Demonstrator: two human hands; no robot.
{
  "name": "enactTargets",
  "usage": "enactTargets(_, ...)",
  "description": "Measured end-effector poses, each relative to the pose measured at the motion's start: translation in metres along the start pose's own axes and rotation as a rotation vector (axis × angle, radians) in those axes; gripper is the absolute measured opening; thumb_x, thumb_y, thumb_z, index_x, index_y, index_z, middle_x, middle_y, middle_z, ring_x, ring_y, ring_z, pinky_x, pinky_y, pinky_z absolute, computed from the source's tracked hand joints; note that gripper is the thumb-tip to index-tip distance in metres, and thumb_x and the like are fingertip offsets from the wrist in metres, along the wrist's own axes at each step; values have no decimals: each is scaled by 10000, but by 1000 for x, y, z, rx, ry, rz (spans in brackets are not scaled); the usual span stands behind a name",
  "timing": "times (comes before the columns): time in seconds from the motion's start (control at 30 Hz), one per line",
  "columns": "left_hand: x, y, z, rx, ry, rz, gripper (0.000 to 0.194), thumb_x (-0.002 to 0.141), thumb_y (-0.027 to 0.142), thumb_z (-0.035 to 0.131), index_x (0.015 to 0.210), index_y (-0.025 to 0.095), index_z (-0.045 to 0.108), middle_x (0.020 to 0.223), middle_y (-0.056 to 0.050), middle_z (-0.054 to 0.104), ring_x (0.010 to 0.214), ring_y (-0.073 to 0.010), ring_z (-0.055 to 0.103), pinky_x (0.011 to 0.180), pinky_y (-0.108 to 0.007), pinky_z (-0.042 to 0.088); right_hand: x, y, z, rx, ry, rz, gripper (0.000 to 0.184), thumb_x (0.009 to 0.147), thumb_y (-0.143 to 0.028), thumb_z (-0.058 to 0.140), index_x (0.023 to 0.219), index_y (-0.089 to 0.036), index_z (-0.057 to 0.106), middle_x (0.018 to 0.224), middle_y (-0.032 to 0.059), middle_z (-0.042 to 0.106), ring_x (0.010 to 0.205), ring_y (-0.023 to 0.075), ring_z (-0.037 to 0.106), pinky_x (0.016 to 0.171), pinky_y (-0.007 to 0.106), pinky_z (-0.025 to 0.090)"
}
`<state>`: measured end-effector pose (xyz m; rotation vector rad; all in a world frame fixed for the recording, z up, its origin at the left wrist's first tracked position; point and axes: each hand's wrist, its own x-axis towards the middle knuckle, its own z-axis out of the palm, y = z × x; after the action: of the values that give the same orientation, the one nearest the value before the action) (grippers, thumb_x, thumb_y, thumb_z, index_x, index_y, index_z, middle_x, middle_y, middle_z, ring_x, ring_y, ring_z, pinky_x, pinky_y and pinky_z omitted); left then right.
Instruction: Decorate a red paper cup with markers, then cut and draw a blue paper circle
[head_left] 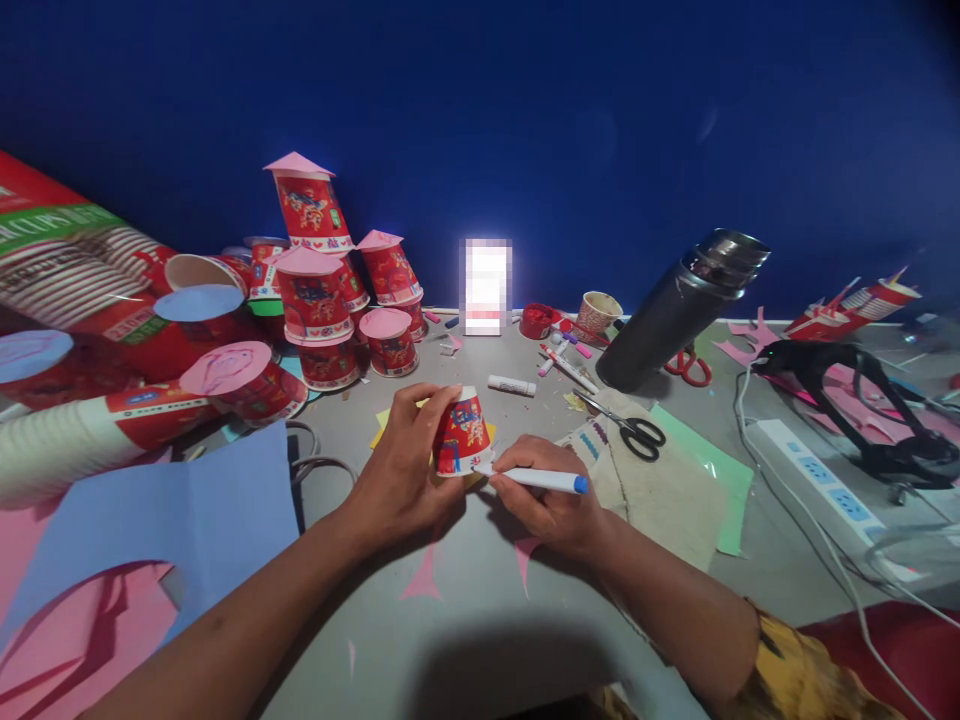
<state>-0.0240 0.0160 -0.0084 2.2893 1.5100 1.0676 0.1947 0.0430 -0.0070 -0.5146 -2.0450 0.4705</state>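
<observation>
My left hand is wrapped round a red printed paper cup, held upside down above the grey table. Blue marks show on the cup's lower left side. Between the thumb and fingers of my right hand is a white marker with a blue end. Its tip points at the cup's lower rim; whether it touches I cannot tell. Some yellow paper shows behind my left hand and the cup. A white glue stick or marker cap lies just beyond.
Stacked red cups with pink paper cones stand at the left, beside blue paper. To the right are scissors, a black flask, green paper, a power strip with cables, and a black strap device. A lit phone leans against the wall.
</observation>
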Motion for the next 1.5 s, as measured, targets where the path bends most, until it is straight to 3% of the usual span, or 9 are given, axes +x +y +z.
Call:
enactTargets(0.33, 1, 0, -1, 11, 0, -21, 789, 867, 372, 742, 1538, 213, 357, 1451, -173, 409, 1420, -395, 441, 1188, -613, 446, 0, 1, -1, -11, 13, 7, 73, 1007, -220, 628, 965, -230, 687, 814, 39, 763, 710, 181, 716, 677, 301, 580)
enactTargets(0.7, 2, -1, -1, 14, 52, 19, 773, 820, 189, 688, 1516, 203, 352, 1433, -157, 408, 1390, -348, 474, 1166, -537, 484, 1, 1, -6, -55, 89, 55, 48, 973, -189, 663, 946, -223, 685, 803, 26, 753, 679, 169, 707, 661, 284, 566)
enactTargets(1.5, 2, -2, -1, -2, 68, 47, 741, 863, 251, 716, 1511, 228, 357, 1420, -160, 430, 1369, -360, 499, 1142, -561, 502, 0, 3, -1, -41, 39, 59, 75, 997, -222, 633, 945, -224, 686, 819, 38, 768, 698, 170, 714, 656, 284, 566)
